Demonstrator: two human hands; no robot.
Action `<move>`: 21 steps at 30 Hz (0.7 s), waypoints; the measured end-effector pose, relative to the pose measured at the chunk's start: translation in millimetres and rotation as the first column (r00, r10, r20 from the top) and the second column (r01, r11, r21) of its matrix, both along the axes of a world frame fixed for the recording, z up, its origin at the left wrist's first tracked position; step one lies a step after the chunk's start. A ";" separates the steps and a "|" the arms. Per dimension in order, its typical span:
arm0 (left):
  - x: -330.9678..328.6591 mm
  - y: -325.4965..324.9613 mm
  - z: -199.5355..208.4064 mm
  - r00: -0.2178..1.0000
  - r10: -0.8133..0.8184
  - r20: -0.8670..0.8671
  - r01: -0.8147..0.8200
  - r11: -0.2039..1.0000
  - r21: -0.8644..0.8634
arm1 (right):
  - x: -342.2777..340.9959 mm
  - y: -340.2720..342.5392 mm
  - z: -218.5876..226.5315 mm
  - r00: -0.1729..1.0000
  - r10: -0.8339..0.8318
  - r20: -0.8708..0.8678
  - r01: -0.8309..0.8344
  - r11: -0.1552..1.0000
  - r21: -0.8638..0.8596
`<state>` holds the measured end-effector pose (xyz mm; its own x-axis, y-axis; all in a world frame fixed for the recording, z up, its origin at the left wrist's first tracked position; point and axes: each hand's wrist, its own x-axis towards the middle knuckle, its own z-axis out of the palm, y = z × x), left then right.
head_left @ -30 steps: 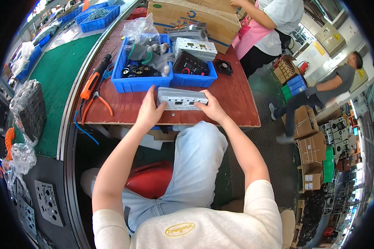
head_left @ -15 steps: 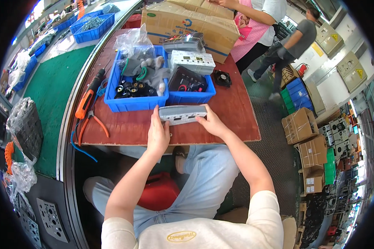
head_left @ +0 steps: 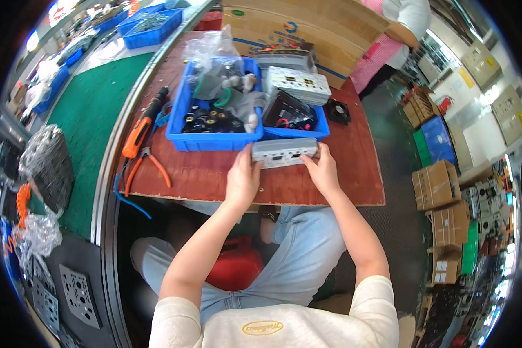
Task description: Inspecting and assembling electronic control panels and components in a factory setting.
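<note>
A long grey block with a white front face (head_left: 284,155), cut with small dark openings, is held just above the near part of the red-brown tabletop (head_left: 203,180). My left hand (head_left: 243,178) grips its left end and my right hand (head_left: 323,171) its right end, thumbs toward the front. Just beyond it stands a blue bin (head_left: 214,142) with black round parts (head_left: 213,120) and grey work gloves (head_left: 238,104). Beside that, a second blue bin (head_left: 304,131) carries a stack of white panels (head_left: 298,84) and a black framed part (head_left: 290,110).
Left of the bins lie an orange-and-black power screwdriver (head_left: 138,136) and orange-handled pliers (head_left: 134,171). A small black fan (head_left: 337,112) sits at the right. Behind, a large cardboard box (head_left: 330,43) stands before a person in a pink apron (head_left: 374,58). A metal rail (head_left: 107,197) borders the left side.
My view has shifted, so the table sits further right. Both hands keep hold of the block. The cardboard box's side now stands taller, and a walking person in grey has left view.
</note>
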<state>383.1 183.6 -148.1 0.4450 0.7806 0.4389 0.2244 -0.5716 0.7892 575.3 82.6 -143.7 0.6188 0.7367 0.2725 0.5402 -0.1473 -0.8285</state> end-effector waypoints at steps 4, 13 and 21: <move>-7.5 2.2 6.3 1.000 0.014 0.021 -0.015 0.999 0.042 | -15.1 0.6 16.5 0.958 -0.122 0.259 0.100 0.990 0.096; -0.8 5.3 -2.4 1.000 0.016 0.027 -0.016 1.000 -0.012 | -11.2 -5.2 24.1 0.947 -0.195 0.254 0.165 0.977 0.134; -3.9 0.8 3.5 0.999 0.037 -0.001 -0.037 0.998 -0.049 | -7.8 -8.6 23.3 0.985 -0.101 0.142 0.087 0.991 0.098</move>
<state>379.2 184.4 -144.7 0.4157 0.8171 0.3994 0.2446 -0.5234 0.8163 567.6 74.0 -120.4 0.6326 0.6450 0.4288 0.6439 -0.1303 -0.7539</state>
